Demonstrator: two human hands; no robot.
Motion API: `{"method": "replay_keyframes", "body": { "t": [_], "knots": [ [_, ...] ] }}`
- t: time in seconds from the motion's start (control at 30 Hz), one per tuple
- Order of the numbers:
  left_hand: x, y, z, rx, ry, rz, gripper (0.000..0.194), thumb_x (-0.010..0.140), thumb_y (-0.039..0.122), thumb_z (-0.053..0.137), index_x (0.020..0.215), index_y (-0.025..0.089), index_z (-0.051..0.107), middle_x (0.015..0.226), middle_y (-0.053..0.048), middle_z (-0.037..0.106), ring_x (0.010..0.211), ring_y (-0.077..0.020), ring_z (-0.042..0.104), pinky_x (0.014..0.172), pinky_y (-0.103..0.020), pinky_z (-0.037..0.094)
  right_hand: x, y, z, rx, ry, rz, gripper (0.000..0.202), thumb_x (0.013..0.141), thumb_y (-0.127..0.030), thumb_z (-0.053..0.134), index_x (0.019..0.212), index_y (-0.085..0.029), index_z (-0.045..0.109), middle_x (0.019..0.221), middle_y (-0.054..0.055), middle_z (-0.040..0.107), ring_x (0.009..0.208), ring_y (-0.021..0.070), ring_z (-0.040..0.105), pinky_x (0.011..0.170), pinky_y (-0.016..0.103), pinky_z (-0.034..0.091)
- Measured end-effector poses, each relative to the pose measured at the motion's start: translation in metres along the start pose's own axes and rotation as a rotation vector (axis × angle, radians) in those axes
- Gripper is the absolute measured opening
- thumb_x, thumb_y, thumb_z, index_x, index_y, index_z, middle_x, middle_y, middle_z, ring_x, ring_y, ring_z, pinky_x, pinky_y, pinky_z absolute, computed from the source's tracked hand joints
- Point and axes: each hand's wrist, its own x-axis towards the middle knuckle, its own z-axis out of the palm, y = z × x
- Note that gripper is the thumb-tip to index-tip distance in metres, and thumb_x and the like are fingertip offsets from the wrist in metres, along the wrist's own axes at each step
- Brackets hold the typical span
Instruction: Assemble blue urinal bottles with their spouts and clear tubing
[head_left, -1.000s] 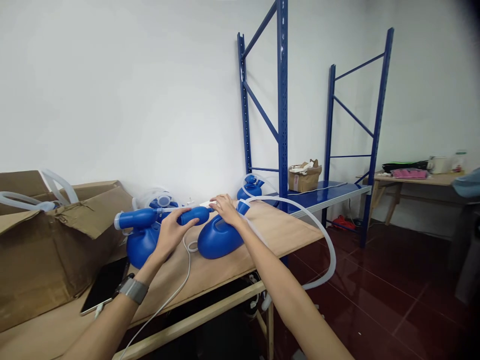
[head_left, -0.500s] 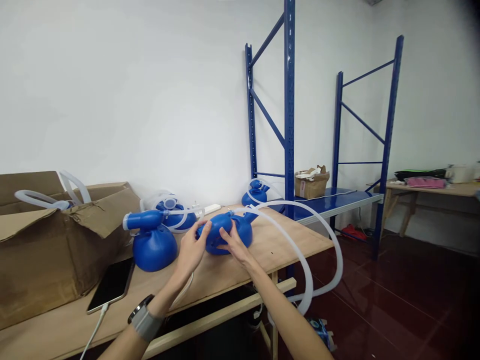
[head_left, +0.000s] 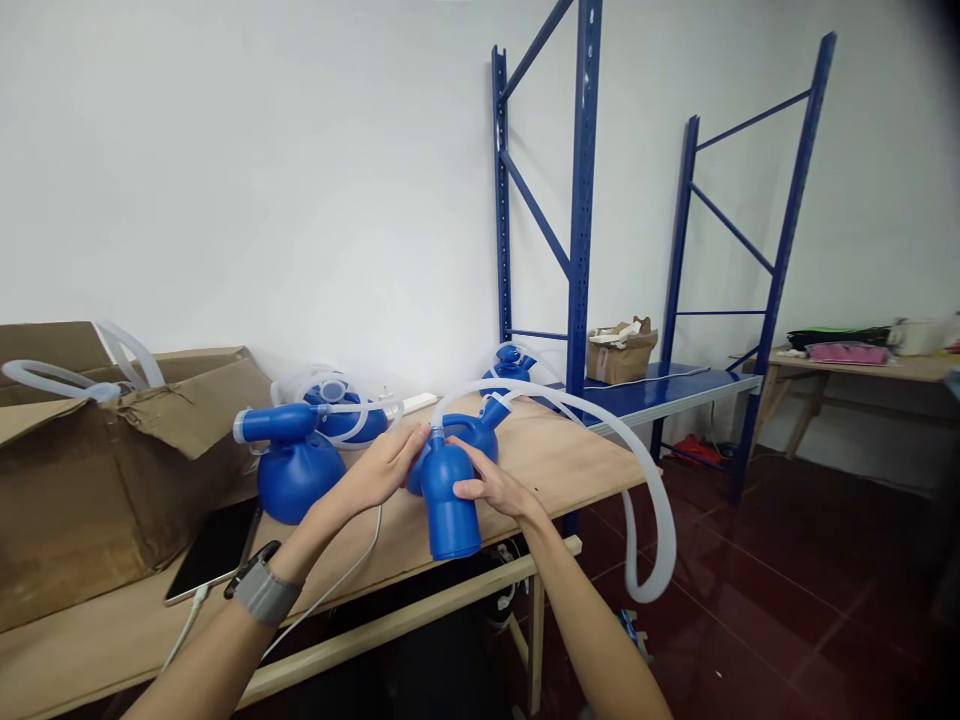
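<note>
A blue plastic urinal funnel (head_left: 450, 505) hangs tilted in front of me at the table's front edge, its wide end pointing down and toward me. My right hand (head_left: 491, 485) grips its right side, thumb across the front. My left hand (head_left: 394, 460) has its fingers at the narrow neck, where a translucent hose (head_left: 652, 480) joins; part of this grip is hidden. The hose arches up and right and droops past the table edge. Just behind the funnel sits a blue urinal jug (head_left: 484, 437) with a handle and a white-rimmed spout, partly covered by my hands.
Another blue urinal (head_left: 300, 475) stands on the wooden table (head_left: 562, 450) to the left, with more behind. An open cardboard box (head_left: 150, 490) and a phone (head_left: 214, 550) on a cable are further left. Blue shelving (head_left: 585, 200) rises behind the right end.
The funnel has turned from lying sideways across the jug to pointing down toward me. My left hand has shifted to its neck, and the hose loop has swung up and hangs shorter.
</note>
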Motion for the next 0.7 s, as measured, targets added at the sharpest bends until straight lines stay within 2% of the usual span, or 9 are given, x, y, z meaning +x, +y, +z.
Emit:
{"method": "replay_keyframes", "body": {
  "t": [0.1,0.2,0.37,0.5,0.57,0.63,0.7],
  "knots": [
    [0.000,-0.003,0.003,-0.148,-0.031,-0.034,0.058,0.091,0.078,0.039,0.073,0.024,0.048,0.064,0.002,0.047,0.058,-0.0162,0.050,0.058,-0.031,0.048,0.001,0.005,0.003,0.085,0.055,-0.008,0.090,0.068,-0.065,0.083,0.143,-0.023,0.057,0.148,0.010,0.056,0.142,0.0377,0.045,0.120,0.050,0.034],
    [-0.001,-0.004,0.007,-0.236,-0.065,-0.063,0.060,0.087,0.081,0.044,0.074,0.023,0.050,0.063,0.004,0.040,0.059,-0.0147,0.045,0.055,-0.029,0.048,0.004,0.011,0.005,0.112,0.088,0.008,0.086,0.065,-0.062,0.085,0.139,-0.025,0.061,0.146,0.009,0.058,0.139,0.0378,0.048,0.118,0.050,0.036],
    [0.000,-0.009,0.017,-0.279,0.054,-0.112,0.059,0.083,0.079,0.051,0.078,0.021,0.056,0.064,0.005,0.039,0.060,-0.0143,0.046,0.053,-0.028,0.049,0.005,0.007,0.004,-0.042,0.104,-0.028,0.072,0.068,-0.057,0.084,0.130,-0.024,0.067,0.134,0.008,0.066,0.127,0.0363,0.057,0.111,0.047,0.044],
    [0.013,-0.017,0.018,-0.238,0.233,-0.167,0.058,0.084,0.077,0.050,0.082,0.020,0.060,0.062,0.003,0.046,0.059,-0.0159,0.051,0.052,-0.028,0.049,-0.002,-0.010,0.008,-0.369,0.059,-0.018,0.071,0.066,-0.056,0.087,0.127,-0.024,0.069,0.121,0.009,0.071,0.117,0.0378,0.063,0.106,0.049,0.045],
    [0.019,-0.017,0.013,-0.230,0.250,-0.215,0.062,0.085,0.079,0.048,0.086,0.019,0.062,0.064,0.001,0.051,0.060,-0.0174,0.054,0.053,-0.029,0.050,-0.004,-0.014,0.010,-0.480,0.000,-0.007,0.072,0.064,-0.056,0.089,0.126,-0.026,0.069,0.117,0.009,0.072,0.113,0.0379,0.064,0.103,0.048,0.047],
    [0.020,-0.014,0.008,-0.266,0.212,-0.268,0.068,0.085,0.081,0.046,0.098,0.017,0.064,0.070,-0.001,0.058,0.065,-0.0195,0.059,0.056,-0.031,0.052,-0.003,-0.013,0.010,-0.448,0.005,-0.025,0.072,0.068,-0.060,0.087,0.129,-0.026,0.067,0.119,0.009,0.072,0.113,0.0370,0.065,0.101,0.048,0.048],
    [0.017,-0.011,0.005,-0.341,0.180,-0.313,0.076,0.085,0.083,0.045,0.119,0.017,0.062,0.085,-0.005,0.066,0.074,-0.0223,0.065,0.064,-0.035,0.056,0.002,-0.006,0.010,-0.325,0.083,-0.056,0.077,0.072,-0.063,0.082,0.134,-0.023,0.063,0.126,0.011,0.069,0.117,0.0363,0.063,0.102,0.047,0.048]
  ]
}}
